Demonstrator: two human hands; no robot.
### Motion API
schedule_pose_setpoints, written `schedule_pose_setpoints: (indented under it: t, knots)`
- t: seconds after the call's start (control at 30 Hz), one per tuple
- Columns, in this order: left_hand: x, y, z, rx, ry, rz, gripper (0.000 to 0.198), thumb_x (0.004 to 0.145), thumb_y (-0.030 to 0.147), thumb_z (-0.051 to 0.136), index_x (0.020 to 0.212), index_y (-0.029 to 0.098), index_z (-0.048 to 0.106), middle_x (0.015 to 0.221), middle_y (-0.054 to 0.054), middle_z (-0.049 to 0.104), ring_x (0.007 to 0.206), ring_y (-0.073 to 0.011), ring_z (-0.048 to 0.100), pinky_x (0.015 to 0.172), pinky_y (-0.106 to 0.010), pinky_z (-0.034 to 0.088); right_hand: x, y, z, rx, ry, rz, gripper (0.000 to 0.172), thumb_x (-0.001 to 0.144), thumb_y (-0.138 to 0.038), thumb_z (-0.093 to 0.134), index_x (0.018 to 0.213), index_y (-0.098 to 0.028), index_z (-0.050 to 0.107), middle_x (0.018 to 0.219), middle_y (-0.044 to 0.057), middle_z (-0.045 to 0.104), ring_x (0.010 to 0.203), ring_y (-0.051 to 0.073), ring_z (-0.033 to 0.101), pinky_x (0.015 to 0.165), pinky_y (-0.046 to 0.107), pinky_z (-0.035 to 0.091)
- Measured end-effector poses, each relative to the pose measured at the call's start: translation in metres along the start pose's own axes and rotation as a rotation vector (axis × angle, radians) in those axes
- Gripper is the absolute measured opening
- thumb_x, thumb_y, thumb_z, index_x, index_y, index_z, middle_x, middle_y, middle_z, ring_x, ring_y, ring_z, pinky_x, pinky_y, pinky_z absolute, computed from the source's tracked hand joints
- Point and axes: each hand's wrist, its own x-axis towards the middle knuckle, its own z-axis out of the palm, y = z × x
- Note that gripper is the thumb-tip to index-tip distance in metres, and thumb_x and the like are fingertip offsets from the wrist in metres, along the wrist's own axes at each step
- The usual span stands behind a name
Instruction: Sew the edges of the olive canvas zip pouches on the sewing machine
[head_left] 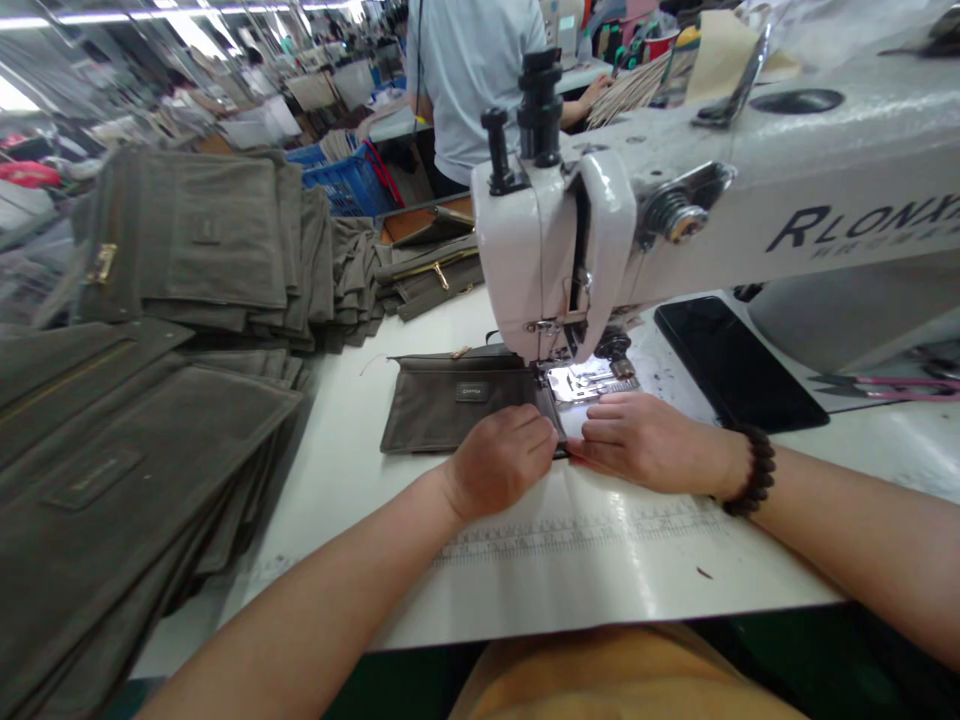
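A small grey-brown fabric pouch (427,410) with a label patch lies flat on the white table, its right edge beside the needle area of a sewing machine (517,260). My left hand (504,458) has its fingers curled and closed on the pouch's lower right part. Close by, my right hand (649,440) rests with curled fingers, thumb and fingertips at the pouch's right edge near the corner. The metal needle plate (592,380) shows just beyond my right fingers. The needle tip itself is hidden behind the machine head.
Tall stacks of similar pouches (217,230) stand on the left. A black phone (739,360) lies right of the needle plate, with pink-handled scissors (900,386) beyond. Zippered pieces (435,265) lie behind. A person in a light shirt (476,90) stands by a blue crate (345,180).
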Motion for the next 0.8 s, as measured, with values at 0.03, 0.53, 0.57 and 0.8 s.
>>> schedule_pose_setpoints:
  t: [0.03, 0.53, 0.57, 0.8]
  knots:
    - [-0.001, 0.0, 0.001, 0.002, -0.006, 0.009, 0.021, 0.083, 0.012, 0.044, 0.068, 0.011, 0.058, 0.072, -0.006, 0.06, 0.07, -0.0165, 0.054, 0.067, -0.029, 0.048, 0.0, 0.0, 0.0, 0.002, -0.014, 0.0, 0.026, 0.09, -0.019, 0.038, 0.071, -0.014, 0.056, 0.063, 0.001, 0.05, 0.059, 0.012, 0.038, 0.058, 0.031, 0.025]
    - [0.001, 0.003, 0.004, -0.261, 0.074, -0.266, 0.016, 0.082, 0.011, 0.043, 0.078, 0.012, 0.059, 0.074, -0.005, 0.059, 0.072, -0.0148, 0.052, 0.07, -0.027, 0.048, -0.001, -0.004, -0.001, -0.041, -0.021, 0.014, 0.025, 0.09, -0.02, 0.038, 0.082, -0.013, 0.061, 0.065, 0.003, 0.053, 0.063, 0.013, 0.043, 0.057, 0.032, 0.027]
    - [0.0, 0.002, 0.004, -0.29, 0.1, -0.269, 0.016, 0.082, 0.011, 0.044, 0.078, 0.012, 0.059, 0.074, -0.005, 0.06, 0.072, -0.0144, 0.052, 0.07, -0.026, 0.048, -0.001, -0.005, -0.001, -0.046, -0.018, 0.011, 0.025, 0.09, -0.02, 0.038, 0.082, -0.013, 0.061, 0.065, 0.003, 0.053, 0.063, 0.014, 0.043, 0.057, 0.032, 0.027]
    - [0.001, -0.009, 0.006, -0.387, 0.143, -0.299, 0.015, 0.081, 0.01, 0.046, 0.079, 0.011, 0.06, 0.075, -0.006, 0.061, 0.072, -0.0141, 0.053, 0.068, -0.026, 0.048, 0.0, -0.004, 0.004, -0.087, -0.029, 0.039, 0.022, 0.089, -0.022, 0.041, 0.086, -0.012, 0.06, 0.066, 0.003, 0.053, 0.062, 0.014, 0.044, 0.056, 0.032, 0.026]
